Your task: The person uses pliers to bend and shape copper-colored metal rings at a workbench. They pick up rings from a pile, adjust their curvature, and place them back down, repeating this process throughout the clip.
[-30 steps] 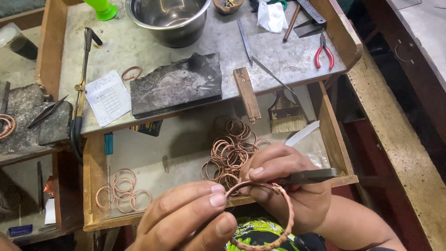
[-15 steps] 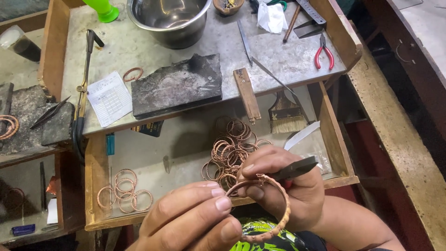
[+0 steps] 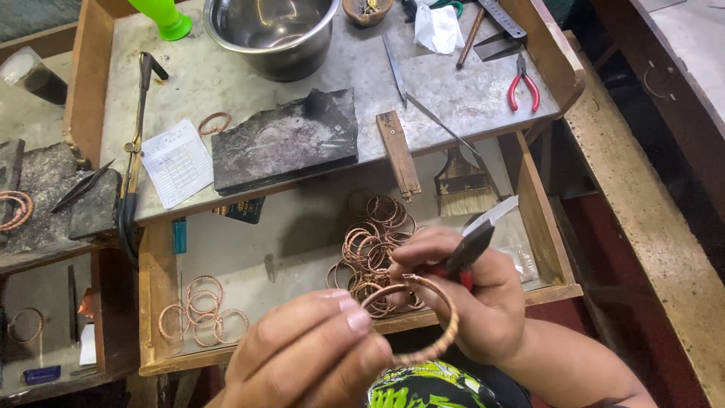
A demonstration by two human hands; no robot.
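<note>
Above the drawer: both hands work at one copper bangle [image 3: 414, 317], held in the air over the front edge of the wooden drawer [image 3: 540, 249].
Change: compared with one second before, the bangle is turned more edge-on and sits a little lower toward the drawer front; the pliers moved from lying flat to pointing up and away.
Meaning: I judge the person is adjusting the ring's open end, turning it to reach the joint.
Left hand [image 3: 310, 355]: thumb and fingers pressed together on the near-left part of the bangle, pinching it firm.
Right hand [image 3: 476, 302]: closed around the red handles of the dark pliers [image 3: 468, 248], fingers also touching the bangle's far side.
Pliers tip: whether it bites the wire, I cannot tell.
Behind the bangle: a heap of copper rings [image 3: 374, 242] in the drawer.
Left of the heap: a few loose rings [image 3: 202, 310] near the drawer's left wall.
Beyond the drawer: a charred soldering block [image 3: 283, 140] and a steel bowl [image 3: 272, 30].
</note>
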